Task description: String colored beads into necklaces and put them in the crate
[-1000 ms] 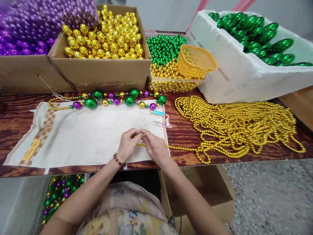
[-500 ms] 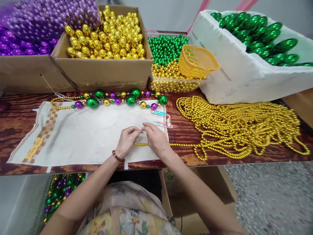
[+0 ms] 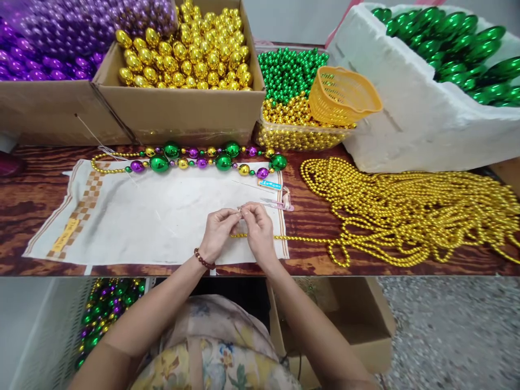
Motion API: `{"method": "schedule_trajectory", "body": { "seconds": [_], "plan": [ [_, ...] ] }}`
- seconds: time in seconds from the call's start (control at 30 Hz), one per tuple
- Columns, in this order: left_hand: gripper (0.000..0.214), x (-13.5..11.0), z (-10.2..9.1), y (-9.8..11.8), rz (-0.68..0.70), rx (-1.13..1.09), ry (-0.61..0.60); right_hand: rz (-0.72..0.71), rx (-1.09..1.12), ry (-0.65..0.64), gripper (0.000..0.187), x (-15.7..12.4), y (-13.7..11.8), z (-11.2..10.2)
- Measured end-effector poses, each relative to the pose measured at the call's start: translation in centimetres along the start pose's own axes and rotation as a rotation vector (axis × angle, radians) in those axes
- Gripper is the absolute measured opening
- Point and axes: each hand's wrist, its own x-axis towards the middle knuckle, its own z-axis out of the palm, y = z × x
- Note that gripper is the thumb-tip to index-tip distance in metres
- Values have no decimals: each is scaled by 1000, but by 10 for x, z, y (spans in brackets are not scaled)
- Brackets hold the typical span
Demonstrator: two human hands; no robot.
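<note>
My left hand (image 3: 216, 232) and my right hand (image 3: 257, 230) meet fingertip to fingertip over a white cloth (image 3: 142, 216), both pinched on the end of a thin gold bead strand (image 3: 304, 238). The strand runs right across the wooden table (image 3: 32, 184) into a large heap of gold bead strands (image 3: 414, 211). A finished necklace of green, purple and gold beads (image 3: 195, 158) lies along the cloth's far edge. Small scissors (image 3: 278, 203) lie just beyond my right hand.
Cardboard boxes of purple beads (image 3: 52, 32) and gold beads (image 3: 187, 49) stand at the back. A clear tray of small green and gold beads (image 3: 288, 92) holds a yellow basket (image 3: 343, 95). A white foam box (image 3: 406, 108) holds green beads. More necklaces (image 3: 103, 314) and a box (image 3: 357, 319) sit below.
My hands stay pinched together on the strand and have shifted slightly forward over the cloth. The view has tilted a little; nothing else on the table moved.
</note>
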Motion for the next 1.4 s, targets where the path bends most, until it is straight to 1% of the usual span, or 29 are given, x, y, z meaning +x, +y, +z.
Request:
{"method": "schedule_trajectory", "body": {
  "seconds": [0.03,0.1,0.17,0.23,0.33,0.47,0.63,0.7,0.77,0.87,0.93,1.0,1.03,1.1,1.13,1.2,1.27,1.33,1.4],
  "plan": [
    [27,0,1,1,-21,-55,-3,57,97,-14,20,-1,1,2],
    [30,0,1,3,-55,-129,-31,182,359,-25,22,0,0,3],
    [34,0,0,4,-76,-138,-68,289,638,-17,21,3,-3,-1],
    [38,0,-3,4,-77,-103,-95,381,854,-28,18,6,-8,-8],
    [42,0,-7,3,-56,-54,-125,465,1010,-66,13,8,-14,-16],
    [42,0,-10,6,-74,-13,-182,452,1042,-78,13,6,-15,-17],
    [37,1,-12,14,-50,26,-281,310,872,-73,16,7,-12,-14],
    [35,2,-13,17,-36,-14,-329,256,809,-85,18,12,-12,-17],
    [32,2,-15,21,-18,-93,-335,194,695,-117,19,18,-12,-22],
    [24,1,-20,27,63,-135,-278,119,407,-206,21,22,-9,-28],
    [19,-1,-23,31,137,-93,-216,80,235,-316,25,20,-8,-28],
    [16,-3,-26,35,186,-65,-143,27,133,-425,26,15,-8,-22],
    [16,-4,-26,38,198,-67,-112,-3,99,-452,26,13,-9,-18],
    [16,-5,-27,43,211,-102,-72,-55,52,-452,27,10,-11,-9],
    [16,-6,-27,47,212,-132,-73,-77,33,-437,26,9,-12,-5],
    [15,-6,-29,52,193,-190,-101,-107,-13,-436,23,8,-14,1],
    [14,-5,-33,57,168,-198,-125,-124,-94,-470,23,7,-16,2],
    [12,-4,-36,58,179,-118,-116,-156,-244,-499,23,6,-20,1],
    [14,-3,-39,59,265,92,-92,-236,-439,-485,22,5,-26,0]
  ]
}}
